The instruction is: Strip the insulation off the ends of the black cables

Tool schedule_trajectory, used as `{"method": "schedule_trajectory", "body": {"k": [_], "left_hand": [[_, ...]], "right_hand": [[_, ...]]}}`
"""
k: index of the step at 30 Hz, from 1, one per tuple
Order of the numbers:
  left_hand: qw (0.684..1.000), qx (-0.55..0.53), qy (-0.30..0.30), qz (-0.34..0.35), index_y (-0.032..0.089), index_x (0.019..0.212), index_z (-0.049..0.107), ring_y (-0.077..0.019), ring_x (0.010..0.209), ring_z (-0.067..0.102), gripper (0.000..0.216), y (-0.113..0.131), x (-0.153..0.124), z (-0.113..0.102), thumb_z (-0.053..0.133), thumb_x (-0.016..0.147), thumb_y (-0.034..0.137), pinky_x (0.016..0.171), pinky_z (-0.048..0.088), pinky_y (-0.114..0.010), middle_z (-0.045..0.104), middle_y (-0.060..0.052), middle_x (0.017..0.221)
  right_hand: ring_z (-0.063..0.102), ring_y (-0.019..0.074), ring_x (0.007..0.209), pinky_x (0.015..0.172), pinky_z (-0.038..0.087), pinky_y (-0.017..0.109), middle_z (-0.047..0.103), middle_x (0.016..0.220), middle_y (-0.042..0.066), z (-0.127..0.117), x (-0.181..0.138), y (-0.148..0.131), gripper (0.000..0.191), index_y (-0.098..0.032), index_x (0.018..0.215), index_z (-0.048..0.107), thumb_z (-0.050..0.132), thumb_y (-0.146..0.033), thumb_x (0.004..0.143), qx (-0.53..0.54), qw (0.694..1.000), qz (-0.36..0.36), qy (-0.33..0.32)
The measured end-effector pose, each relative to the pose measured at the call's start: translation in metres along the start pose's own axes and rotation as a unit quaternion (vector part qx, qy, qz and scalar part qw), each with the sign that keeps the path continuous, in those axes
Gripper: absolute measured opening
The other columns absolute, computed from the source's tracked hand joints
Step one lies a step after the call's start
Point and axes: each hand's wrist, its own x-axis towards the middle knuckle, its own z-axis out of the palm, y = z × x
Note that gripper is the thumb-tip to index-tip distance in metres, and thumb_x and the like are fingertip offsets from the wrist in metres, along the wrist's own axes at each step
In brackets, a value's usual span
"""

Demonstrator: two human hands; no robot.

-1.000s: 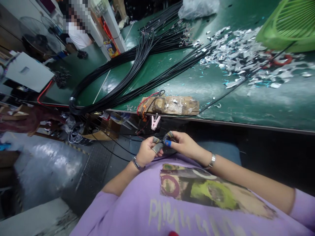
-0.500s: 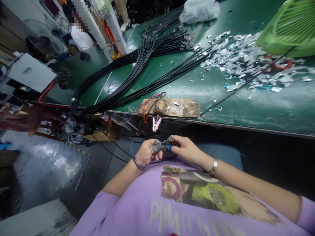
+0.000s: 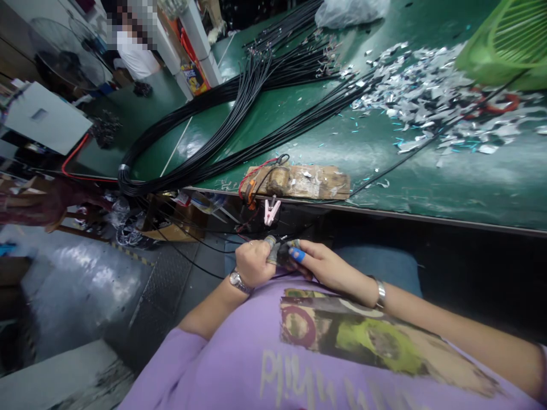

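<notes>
In front of the purple shirt, my left hand (image 3: 255,263) is closed, with grey tape on its thumb and fingers. Facing it, my right hand (image 3: 318,263) is pinched closed, blue tape round its thumb. Between the fingertips of both hands is a small dark piece (image 3: 283,254), seemingly part of a black cable; the fingers hide most of it. Thin black cables (image 3: 183,259) run from the lower left towards my hands. Just beyond them, a pink clip (image 3: 271,212) hangs at the table edge, below a wooden board (image 3: 327,182).
On the green table (image 3: 410,193) lies a long bundle of black cables (image 3: 205,151). Foil and plastic scraps (image 3: 427,97) are heaped near a green basket (image 3: 508,51). A clear plastic bag (image 3: 350,12) lies behind. A person in white (image 3: 134,54) is at the far left.
My left hand has turned over, so its back and the watch face now show. The dark piece between my fingers shows more. The view has shifted slightly.
</notes>
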Motion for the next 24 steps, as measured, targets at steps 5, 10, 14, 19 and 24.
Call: {"method": "schedule_trajectory", "body": {"k": [5, 10, 14, 19, 24], "left_hand": [[0.998, 0.035, 0.021, 0.037, 0.017, 0.075, 0.065, -0.0158, 0.054, 0.056, 0.016, -0.0004, 0.0002, 0.0, 0.049, 0.072, 0.016, 0.054, 0.039, -0.026, 0.06, -0.005, 0.053], [0.995, 0.083, 0.022, 0.046, 0.018, 0.073, 0.065, -0.0149, 0.055, 0.056, 0.014, 0.0, 0.0014, 0.0013, 0.051, 0.073, 0.018, 0.055, 0.04, -0.025, 0.059, -0.004, 0.053], [0.996, 0.077, 0.023, 0.045, 0.018, 0.071, 0.064, -0.0148, 0.053, 0.055, 0.015, 0.0008, 0.0029, 0.0012, 0.05, 0.074, 0.018, 0.055, 0.039, -0.025, 0.058, -0.004, 0.052], [0.997, 0.056, 0.027, 0.036, 0.018, 0.068, 0.064, -0.0144, 0.052, 0.055, 0.015, 0.0012, 0.0037, 0.0015, 0.05, 0.074, 0.017, 0.054, 0.038, -0.025, 0.058, -0.004, 0.051], [0.999, 0.026, 0.009, 0.017, 0.017, 0.075, 0.065, -0.016, 0.056, 0.058, 0.015, 0.0024, 0.0044, 0.0014, 0.05, 0.074, 0.016, 0.057, 0.042, -0.026, 0.062, -0.005, 0.057]], "right_hand": [[0.032, 0.005, 0.043, 0.04, 0.027, 0.021, 0.041, 0.054, -0.007, 0.0032, 0.0021, 0.0, 0.046, -0.019, 0.068, 0.043, 0.056, -0.063, 0.07, 0.081, 0.997, 0.017, 0.001], [0.031, 0.0045, 0.042, 0.038, 0.028, 0.02, 0.041, 0.052, -0.008, 0.0037, 0.004, 0.0025, 0.048, -0.019, 0.069, 0.044, 0.058, -0.065, 0.067, 0.098, 0.995, 0.025, -0.001], [0.03, 0.0041, 0.04, 0.037, 0.027, 0.02, 0.04, 0.05, -0.009, 0.0036, 0.0044, 0.0041, 0.048, -0.02, 0.067, 0.043, 0.059, -0.064, 0.067, 0.134, 0.991, 0.027, -0.008], [0.029, 0.0033, 0.039, 0.036, 0.025, 0.019, 0.039, 0.047, -0.009, 0.004, 0.0055, 0.0062, 0.048, -0.019, 0.063, 0.042, 0.062, -0.062, 0.066, 0.176, 0.984, 0.03, -0.015], [0.029, 0.0031, 0.038, 0.035, 0.023, 0.019, 0.039, 0.046, -0.009, 0.0036, 0.0068, 0.0066, 0.047, -0.019, 0.062, 0.044, 0.064, -0.061, 0.065, 0.165, 0.986, 0.026, 0.0]]}}
